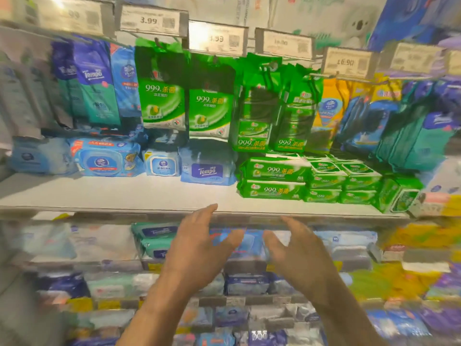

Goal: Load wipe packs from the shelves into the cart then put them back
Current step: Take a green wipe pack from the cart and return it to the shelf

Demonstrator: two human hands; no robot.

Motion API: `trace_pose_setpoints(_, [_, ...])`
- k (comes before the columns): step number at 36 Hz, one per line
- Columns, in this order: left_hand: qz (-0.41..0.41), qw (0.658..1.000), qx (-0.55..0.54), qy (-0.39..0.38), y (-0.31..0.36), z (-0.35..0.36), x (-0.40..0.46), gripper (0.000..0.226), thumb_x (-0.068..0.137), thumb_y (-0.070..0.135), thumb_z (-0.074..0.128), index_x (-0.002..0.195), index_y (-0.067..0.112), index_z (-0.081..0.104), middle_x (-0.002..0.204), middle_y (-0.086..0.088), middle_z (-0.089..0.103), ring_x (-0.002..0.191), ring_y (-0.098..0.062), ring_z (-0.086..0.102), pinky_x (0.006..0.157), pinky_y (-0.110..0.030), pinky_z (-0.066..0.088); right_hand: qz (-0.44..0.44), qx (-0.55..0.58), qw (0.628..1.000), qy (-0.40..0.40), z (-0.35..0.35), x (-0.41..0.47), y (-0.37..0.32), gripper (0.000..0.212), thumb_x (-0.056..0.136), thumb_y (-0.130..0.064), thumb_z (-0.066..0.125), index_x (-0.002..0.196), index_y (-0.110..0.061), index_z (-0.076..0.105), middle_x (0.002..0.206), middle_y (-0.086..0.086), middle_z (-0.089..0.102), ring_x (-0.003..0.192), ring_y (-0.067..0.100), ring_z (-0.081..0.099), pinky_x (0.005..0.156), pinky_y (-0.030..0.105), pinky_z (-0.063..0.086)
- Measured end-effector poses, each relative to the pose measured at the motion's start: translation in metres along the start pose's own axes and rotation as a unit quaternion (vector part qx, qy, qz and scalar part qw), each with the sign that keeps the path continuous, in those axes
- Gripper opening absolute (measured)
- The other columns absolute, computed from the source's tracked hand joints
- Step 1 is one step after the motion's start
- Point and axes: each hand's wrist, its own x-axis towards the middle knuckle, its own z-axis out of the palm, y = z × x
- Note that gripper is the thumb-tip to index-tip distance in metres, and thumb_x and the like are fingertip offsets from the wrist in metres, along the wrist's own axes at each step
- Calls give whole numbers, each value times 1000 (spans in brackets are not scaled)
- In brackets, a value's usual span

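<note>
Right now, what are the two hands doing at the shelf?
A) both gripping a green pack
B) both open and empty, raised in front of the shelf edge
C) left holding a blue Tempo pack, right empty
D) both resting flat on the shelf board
B: the left hand and right hand are spread-fingered and hold nothing, in front of the shelf edge, short of the packs.
</note>
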Motion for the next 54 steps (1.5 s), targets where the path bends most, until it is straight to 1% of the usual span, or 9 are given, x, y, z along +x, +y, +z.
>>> trace_pose_setpoints(5, [-15, 998, 56, 20, 0, 2, -64, 97, 72, 86, 48, 152, 33, 39, 150, 10, 47, 137, -10, 40, 108, -25, 32, -33, -14, 998, -48, -10, -52, 19, 43, 98, -43, 57, 137, -23, 52, 140, 3, 52, 128, 22, 49, 101, 31, 38])
trace_pose_setpoints(22, [-140, 976, 164, 31, -14, -55, -224, 89, 80, 76, 59, 156, 38, 30, 161, 9, 34, 148, -16, 29, 117, -41, 32, -111, -119, 973, -163, 33, -166, 20, 76, 98, -54, 49, 157, -12, 26, 164, 5, 27, 152, 25, 23, 124, 40, 21])
trace_pose_setpoints(32, [-245, 955, 136, 96, -85, -134, -318, 89, 81, 76, 59, 155, 35, 32, 159, 11, 35, 146, -15, 32, 115, -38, 35, -210, -171, 937, -221, 110, -237, -61, 54, 97, -55, 50, 134, -15, 50, 139, 9, 52, 130, 28, 47, 111, 43, 38])
trace_pose_setpoints(36, [-306, 938, 99, 128, -118, -189, -371, 67, 85, 64, 66, 143, 35, 46, 149, 8, 44, 138, -13, 37, 92, -26, 31, -242, -198, 911, -269, 167, -281, -115, 46, 98, -58, 47, 115, -16, 51, 122, 10, 55, 114, 30, 52, 102, 45, 44])
trace_pose_setpoints(41, [-368, 910, 107, 160, -188, -256, -439, 93, 82, 76, 59, 158, 34, 26, 162, 7, 29, 149, -18, 28, 117, -44, 36, -306, -206, 882, -292, 238, -348, -182, 66, 74, -77, 37, 109, -24, 55, 104, 5, 60, 97, 32, 58, 85, 45, 52])
trace_pose_setpoints(45, [-408, 887, 93, 196, -235, -309, -493, 94, 83, 74, 59, 159, 31, 26, 164, 4, 28, 150, -19, 27, 120, -42, 31, -345, -217, 859, -310, 290, -400, -232, 43, 81, -64, 54, 102, -26, 54, 91, 4, 59, 86, 30, 59, 71, 38, 48])
trace_pose_setpoints(48, [-426, 874, 84, 218, -271, -343, -529, 90, 80, 75, 61, 154, 32, 34, 156, 6, 39, 143, -19, 37, 117, -42, 36, -359, -239, 844, -318, 327, -430, -262, 61, 73, -77, 39, 102, -27, 58, 105, 7, 65, 96, 33, 62, 84, 45, 54])
trace_pose_setpoints(51, [-436, 866, 64, 236, -295, -373, -558, 81, 81, 76, 59, 149, 41, 34, 150, 17, 38, 140, -11, 37, 116, -41, 37, -369, -259, 827, -336, 350, -467, -296, 76, 90, -67, 48, 147, -17, 42, 145, 11, 49, 133, 35, 48, 109, 46, 42])
trace_pose_setpoints(54, [-471, 847, 52, 241, -315, -397, -580, 90, 85, 74, 58, 159, 36, 21, 165, 10, 23, 151, -15, 24, 120, -42, 28, -387, -249, 815, -353, 373, -489, -322, 80, 95, -62, 50, 156, -15, 30, 157, 8, 38, 142, 31, 39, 113, 44, 37])
